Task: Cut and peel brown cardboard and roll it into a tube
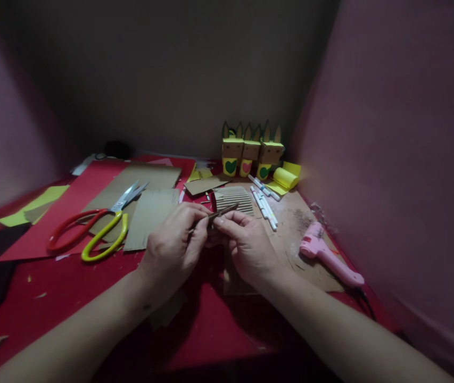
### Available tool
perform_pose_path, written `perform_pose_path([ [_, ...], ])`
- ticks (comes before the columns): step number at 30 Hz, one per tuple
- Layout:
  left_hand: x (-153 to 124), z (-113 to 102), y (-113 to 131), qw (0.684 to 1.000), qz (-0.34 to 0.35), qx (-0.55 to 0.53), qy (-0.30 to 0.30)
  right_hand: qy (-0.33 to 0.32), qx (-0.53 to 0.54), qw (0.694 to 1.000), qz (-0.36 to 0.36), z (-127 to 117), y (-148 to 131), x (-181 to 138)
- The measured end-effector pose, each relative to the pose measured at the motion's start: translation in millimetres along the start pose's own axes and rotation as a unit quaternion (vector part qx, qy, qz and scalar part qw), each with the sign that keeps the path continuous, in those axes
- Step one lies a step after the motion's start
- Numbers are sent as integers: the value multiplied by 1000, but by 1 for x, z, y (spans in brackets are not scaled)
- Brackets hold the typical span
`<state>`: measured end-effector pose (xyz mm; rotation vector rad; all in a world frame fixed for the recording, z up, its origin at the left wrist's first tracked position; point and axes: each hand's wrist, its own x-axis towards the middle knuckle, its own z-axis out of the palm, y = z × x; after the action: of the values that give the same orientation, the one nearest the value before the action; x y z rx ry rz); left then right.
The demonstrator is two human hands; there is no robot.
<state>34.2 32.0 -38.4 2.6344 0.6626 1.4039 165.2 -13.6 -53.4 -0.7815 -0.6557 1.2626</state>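
"Which step do I have on my feed?"

"I'd call it fingertip work on a thin brown strip [229, 208]. I see it at the middle of the scene, in front of the ribbed cardboard piece [234, 198]. Bending it or pressing it, I can't tell from here."

"And the left hand [175, 240]?"

"I have it nearly closed, fingers curled, thumb and forefinger pinching the strip's left part. The right hand [248, 242] pinches farther along, thumb on the near side; its other fingers are folded and partly hidden from me."

"Does either one touch the ribbed piece?"

"I can't tell; the fingers overlap it in my view."

"What does the next move call for?"

"In my judgement, a light, even pinch from both thumbs, because a strip that thin could crease or tear if I let one side twist."

"Any tools near me?"

"I have the scissors [122, 227] on the left, well apart from the hands, and the pink glue gun [328, 256] on the right, lying on the brown board [290, 250]. I judge that neither is needed while both hands are busy."
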Motion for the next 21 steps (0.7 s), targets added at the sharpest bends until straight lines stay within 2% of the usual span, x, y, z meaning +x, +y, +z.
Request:
perform_pose_path([
  [12, 6, -3, -2, 998, -45, 43, 23, -24, -12, 998, -52, 0, 5, -1],
  [17, 6, -4, -7, 997, -48, 52, 32, -30, -61, 995, -74, 0, 5, -1],
  [21, 7, -3, -10, 996, -43, 66, 35, -43, -149, 980, -125, -2, 6, -2],
])
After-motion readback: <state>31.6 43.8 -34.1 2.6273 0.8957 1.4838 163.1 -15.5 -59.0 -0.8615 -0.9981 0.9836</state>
